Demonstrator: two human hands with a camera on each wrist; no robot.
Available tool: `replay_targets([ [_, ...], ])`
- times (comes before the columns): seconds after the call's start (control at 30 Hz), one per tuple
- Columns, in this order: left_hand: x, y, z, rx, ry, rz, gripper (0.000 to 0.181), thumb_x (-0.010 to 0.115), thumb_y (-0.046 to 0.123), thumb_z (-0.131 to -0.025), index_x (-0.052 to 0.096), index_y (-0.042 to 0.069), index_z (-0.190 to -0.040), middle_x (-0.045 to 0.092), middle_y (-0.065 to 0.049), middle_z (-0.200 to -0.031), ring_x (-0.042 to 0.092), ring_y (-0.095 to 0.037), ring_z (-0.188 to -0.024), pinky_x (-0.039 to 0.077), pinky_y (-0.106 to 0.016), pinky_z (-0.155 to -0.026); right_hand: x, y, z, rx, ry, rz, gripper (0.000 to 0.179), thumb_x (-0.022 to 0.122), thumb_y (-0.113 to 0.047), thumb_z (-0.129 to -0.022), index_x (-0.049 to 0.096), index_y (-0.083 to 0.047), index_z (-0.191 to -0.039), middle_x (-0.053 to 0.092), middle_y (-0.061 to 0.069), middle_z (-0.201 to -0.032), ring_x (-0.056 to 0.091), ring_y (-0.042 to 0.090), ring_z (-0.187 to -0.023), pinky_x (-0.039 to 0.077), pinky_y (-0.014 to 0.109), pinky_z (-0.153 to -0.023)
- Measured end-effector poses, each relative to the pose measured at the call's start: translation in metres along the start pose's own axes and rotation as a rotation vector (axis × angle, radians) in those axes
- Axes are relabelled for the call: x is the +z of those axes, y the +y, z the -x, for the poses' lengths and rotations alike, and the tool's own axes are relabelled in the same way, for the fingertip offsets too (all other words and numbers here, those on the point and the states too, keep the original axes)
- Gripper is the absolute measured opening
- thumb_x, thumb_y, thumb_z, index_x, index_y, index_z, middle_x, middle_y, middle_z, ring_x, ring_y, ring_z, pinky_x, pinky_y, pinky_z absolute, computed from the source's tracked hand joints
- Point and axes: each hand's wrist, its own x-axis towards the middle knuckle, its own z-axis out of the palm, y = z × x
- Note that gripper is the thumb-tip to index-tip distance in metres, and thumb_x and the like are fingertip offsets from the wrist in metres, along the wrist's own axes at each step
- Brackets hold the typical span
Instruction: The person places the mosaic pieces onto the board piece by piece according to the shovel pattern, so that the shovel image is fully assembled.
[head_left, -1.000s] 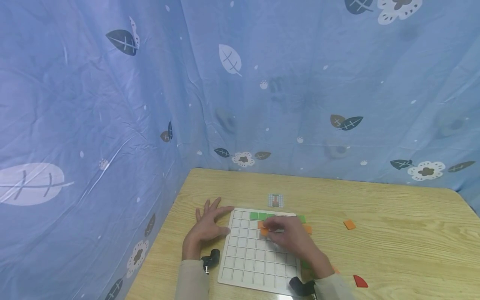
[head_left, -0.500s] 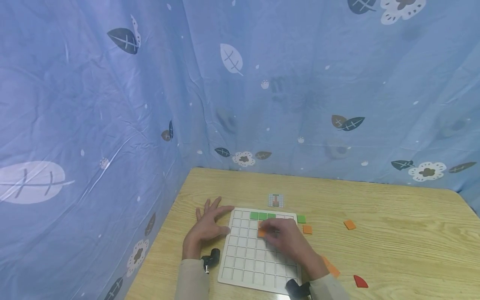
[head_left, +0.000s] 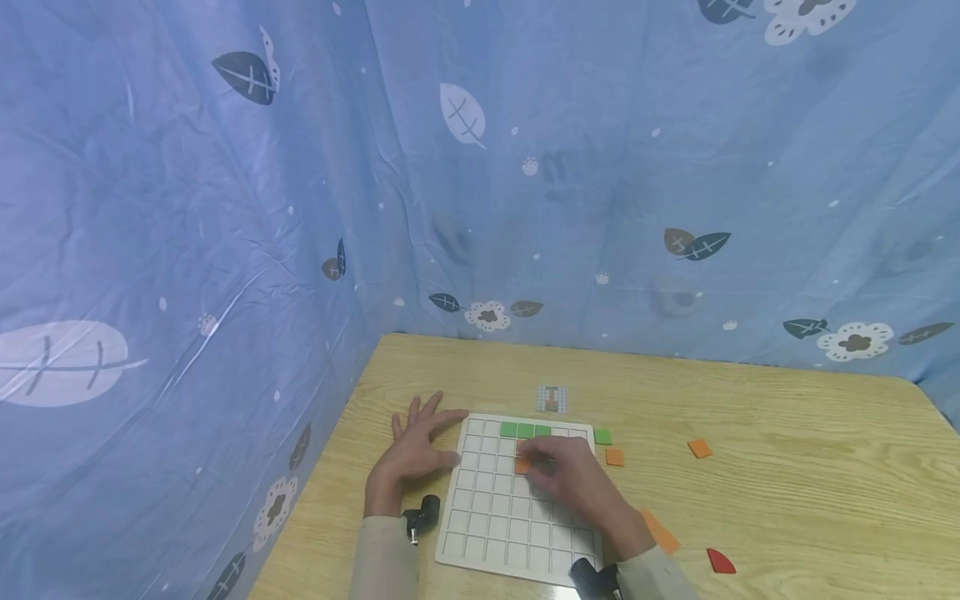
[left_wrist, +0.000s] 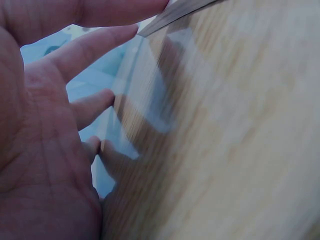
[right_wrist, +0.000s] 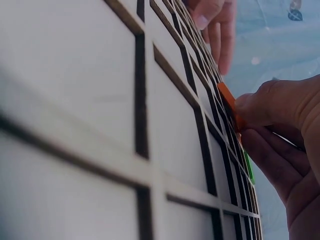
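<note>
The left hand (head_left: 409, 457), fingers spread wide, touched the white grid board (head_left: 491, 528) at its far-left corner. Three green tiles (head_left: 526, 431) showed along the far edge; just nearer, the right hand (head_left: 574, 475) pinched an orange tile (head_left: 521, 468). Likely risks: uneven pressure could seat it crooked; a slack left hand could let the board slide.

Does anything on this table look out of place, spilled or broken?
Nothing visible looks spilled or broken. One loose orange square lies askew on the table, right of the white grid board, whereas the board's green tiles line up.
</note>
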Motion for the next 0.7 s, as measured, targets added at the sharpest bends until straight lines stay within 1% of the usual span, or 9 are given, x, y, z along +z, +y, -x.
replay_targets([
  [0.23,-0.0002,0.0006,0.0002,-0.001,-0.003,0.006,0.076,0.085,0.011,-0.079,0.067,0.025,-0.151,0.020,-0.018,-0.183,-0.009,-0.049,-0.170,-0.022,-0.078,-0.126,0.0016,0.0009,0.0003,-0.003,0.018,0.014,0.034,0.085,0.004,-0.082,0.084,-0.011,-0.113,0.084,-0.001,-0.113,0.081,0.019,-0.107,0.067,0.037,-0.094],
  [0.47,-0.0002,0.0001,-0.0002,0.003,-0.001,0.002,0.075,0.085,0.011,-0.079,0.067,0.024,-0.151,0.020,-0.018,-0.183,-0.008,-0.050,-0.170,-0.022,-0.078,-0.125,0.0020,0.0010,0.0002,-0.012,0.013,-0.021,0.035,0.083,0.006,-0.083,0.084,-0.010,-0.114,0.085,-0.001,-0.114,0.081,0.018,-0.106,0.067,0.037,-0.093],
  [0.6,0.0004,-0.0003,-0.0001,0.004,0.001,-0.001,0.075,0.085,0.011,-0.079,0.068,0.025,-0.150,0.021,-0.018,-0.183,-0.008,-0.050,-0.170,-0.021,-0.079,-0.125,0.0010,0.0012,0.0011,-0.021,0.026,-0.015,0.035,0.084,0.006,-0.083,0.084,-0.011,-0.113,0.085,-0.002,-0.112,0.081,0.018,-0.106,0.067,0.037,-0.094],
  [0.7,0.0005,0.0001,0.0001,0.002,0.000,-0.002,0.075,0.085,0.011,-0.079,0.068,0.025,-0.150,0.021,-0.018,-0.183,-0.008,-0.050,-0.170,-0.021,-0.079,-0.125,-0.0022,0.0003,0.0025,-0.002,0.028,-0.026,0.033,0.084,0.004,-0.083,0.085,-0.012,-0.112,0.085,-0.004,-0.111,0.081,0.017,-0.107,0.066,0.038,-0.095],
])
